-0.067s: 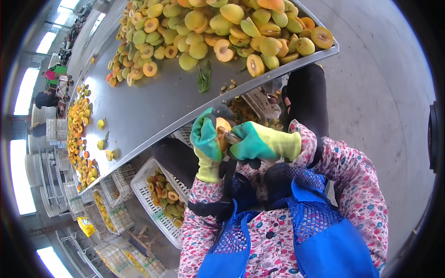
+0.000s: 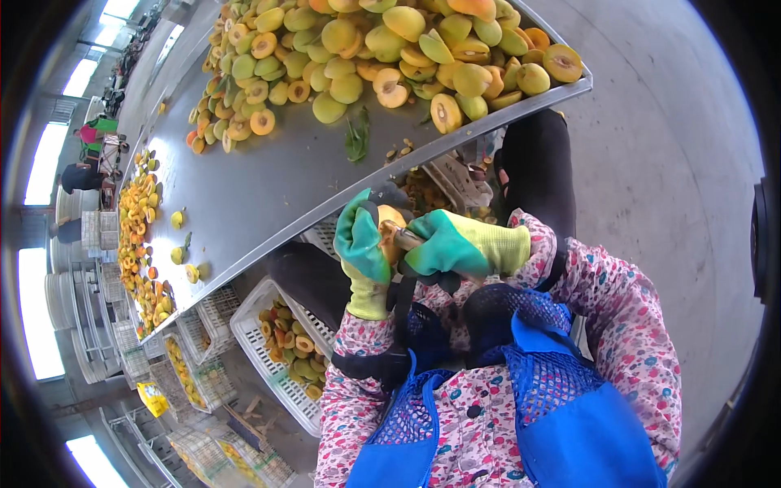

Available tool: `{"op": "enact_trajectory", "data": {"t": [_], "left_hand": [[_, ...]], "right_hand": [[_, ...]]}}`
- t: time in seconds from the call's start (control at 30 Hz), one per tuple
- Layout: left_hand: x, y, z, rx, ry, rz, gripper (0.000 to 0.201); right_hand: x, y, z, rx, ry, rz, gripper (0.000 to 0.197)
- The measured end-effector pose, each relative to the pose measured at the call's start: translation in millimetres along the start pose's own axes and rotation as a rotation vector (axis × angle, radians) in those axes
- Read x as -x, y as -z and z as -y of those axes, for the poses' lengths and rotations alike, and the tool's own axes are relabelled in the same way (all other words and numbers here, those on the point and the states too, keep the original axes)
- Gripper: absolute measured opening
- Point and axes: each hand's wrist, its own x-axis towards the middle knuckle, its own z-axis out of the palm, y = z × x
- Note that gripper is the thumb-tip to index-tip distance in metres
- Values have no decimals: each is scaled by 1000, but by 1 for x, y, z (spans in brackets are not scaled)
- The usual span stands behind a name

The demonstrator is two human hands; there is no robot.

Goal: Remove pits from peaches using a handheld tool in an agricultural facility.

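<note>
In front of my chest, my left hand [image 2: 360, 244], in a green and yellow glove, is closed around a yellow peach half [image 2: 391, 218]. The cut side of the peach faces my right hand [image 2: 447, 246], gloved alike. That hand grips a short metal pitting tool [image 2: 407, 238], its tip pressed at the middle of the fruit; the handle is mostly hidden in the fist. Beyond the hands, a metal table [image 2: 268, 183] carries a large heap of peach halves [image 2: 333, 65], several showing their pit hollows.
The table's raised rim [image 2: 455, 148] runs just beyond my hands. A white crate [image 2: 259, 350] of peach halves stands at my left. Under the rim sits a cardboard box [image 2: 457, 180] among pits. Leaves [image 2: 357, 137] and another peach pile [image 2: 138, 236] lie on the table. People [image 2: 81, 175] are far left.
Almost nothing differs. The view has shifted very slightly, and both hands keep their hold on the peach half and the pitting tool.
</note>
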Motion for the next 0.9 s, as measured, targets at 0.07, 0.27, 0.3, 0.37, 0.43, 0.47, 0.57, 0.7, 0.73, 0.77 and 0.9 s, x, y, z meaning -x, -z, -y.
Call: {"op": "enact_trajectory", "data": {"t": [0.07,0.27,0.3,0.37,0.43,0.47,0.57,0.7,0.73,0.77,0.9], "left_hand": [[-1,-4,-10,136,-6,-10,28],[-24,5,-30,599,533,355,26],[-25,4,-30,661,579,376,26],[-7,-1,-30,665,500,222,26],[12,-6,-13,765,413,113,26],[16,-9,-17,688,319,119,26],[1,-4,-23,446,447,268,26],[-6,4,-21,440,422,382,27],[-3,3,-23,433,389,327,27],[2,-1,-25,473,368,250,27],[19,-9,-23,414,278,87,27]], "right_hand": [[1,-7,-7,335,159,-167,25],[-8,8,-41,592,223,-75,22],[13,4,-3,25,-39,65,22],[14,7,-14,-43,27,85,21],[16,7,-16,-10,67,103,21],[11,7,-25,-109,22,174,20],[6,-6,-40,585,315,-273,14],[8,-2,-32,594,264,-141,11],[10,-2,-30,403,180,-82,12],[11,-3,-26,215,95,-25,13],[10,2,-39,-23,82,-10,17]]}}
